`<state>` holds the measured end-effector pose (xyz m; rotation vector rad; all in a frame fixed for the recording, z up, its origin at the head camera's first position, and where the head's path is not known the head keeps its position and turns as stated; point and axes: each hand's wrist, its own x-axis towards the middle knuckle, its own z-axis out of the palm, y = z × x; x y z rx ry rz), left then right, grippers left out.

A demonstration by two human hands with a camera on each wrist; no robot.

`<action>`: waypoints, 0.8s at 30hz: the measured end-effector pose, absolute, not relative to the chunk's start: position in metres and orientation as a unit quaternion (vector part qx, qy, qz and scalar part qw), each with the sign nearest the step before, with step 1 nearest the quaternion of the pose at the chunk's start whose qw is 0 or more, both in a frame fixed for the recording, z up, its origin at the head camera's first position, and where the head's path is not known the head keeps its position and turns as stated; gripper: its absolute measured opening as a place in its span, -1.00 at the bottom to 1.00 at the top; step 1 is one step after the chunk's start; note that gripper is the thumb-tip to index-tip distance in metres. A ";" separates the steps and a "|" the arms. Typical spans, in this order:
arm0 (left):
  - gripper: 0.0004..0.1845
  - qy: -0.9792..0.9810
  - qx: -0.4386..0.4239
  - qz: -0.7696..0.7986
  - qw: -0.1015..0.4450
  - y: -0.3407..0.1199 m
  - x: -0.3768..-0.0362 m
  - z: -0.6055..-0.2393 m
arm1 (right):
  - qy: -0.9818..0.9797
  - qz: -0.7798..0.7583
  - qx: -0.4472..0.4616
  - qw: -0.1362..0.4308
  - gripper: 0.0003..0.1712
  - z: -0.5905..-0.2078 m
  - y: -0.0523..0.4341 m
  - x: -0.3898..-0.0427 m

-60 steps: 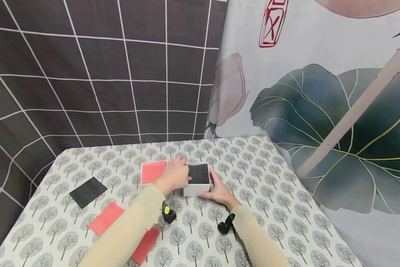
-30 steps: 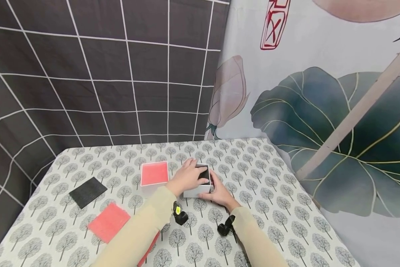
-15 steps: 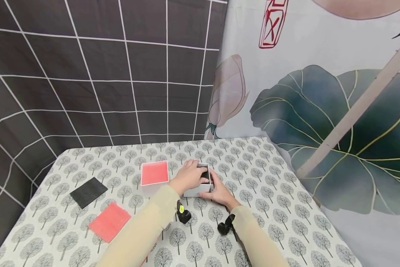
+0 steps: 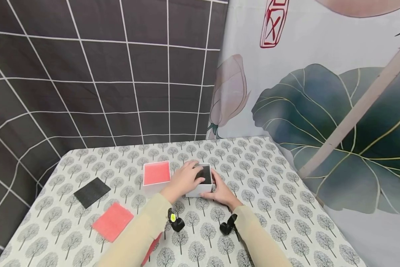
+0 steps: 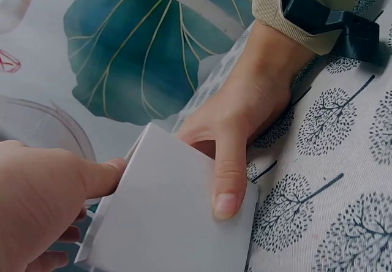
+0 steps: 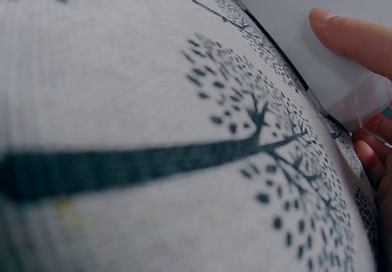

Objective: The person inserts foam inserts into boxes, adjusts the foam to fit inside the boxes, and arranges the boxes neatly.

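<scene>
Tablecloth [image 4: 276, 207]: woven-looking fabric, tree print everywhere
Right hand [image 4: 221, 191]: thumb and fingers gripping the black-filled box [image 4: 194, 192] by its side
Left hand [image 4: 182, 181]: fingers loose over that box's left part
Red-filled box [image 4: 152, 190]: just left, both smooth white, straight-sided, near the far edge
Loose: thin black sheet [image 4: 92, 192], red sheet [image 4: 113, 221], toward left edge

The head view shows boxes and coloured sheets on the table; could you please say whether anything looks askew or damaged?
The black sheet and the red sheet lie loose and slanted left of the boxes, out of line with them. Another red piece is partly hidden behind the left sleeve. No damage shows.
</scene>
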<state>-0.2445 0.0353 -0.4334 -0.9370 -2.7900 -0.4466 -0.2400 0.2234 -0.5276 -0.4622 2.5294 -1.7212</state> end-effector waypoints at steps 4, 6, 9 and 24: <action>-0.50 -0.936 -0.306 -0.158 0.078 0.027 -0.239 -0.430 | 0.816 -0.559 -0.144 0.025 0.19 -0.532 0.224 -0.243; -0.50 -0.935 -0.305 -0.165 0.077 0.024 -0.234 -0.429 | 0.816 -0.558 -0.146 0.031 0.19 -0.522 0.222 -0.237; -0.49 -0.934 -0.304 -0.173 0.074 0.020 -0.226 -0.427 | 0.820 -0.552 -0.145 0.042 0.19 -0.506 0.220 -0.229; -0.53 -0.916 -0.303 -0.244 0.098 -0.017 -0.192 -0.433 | 0.826 -0.542 -0.152 0.028 0.18 -0.494 0.216 -0.223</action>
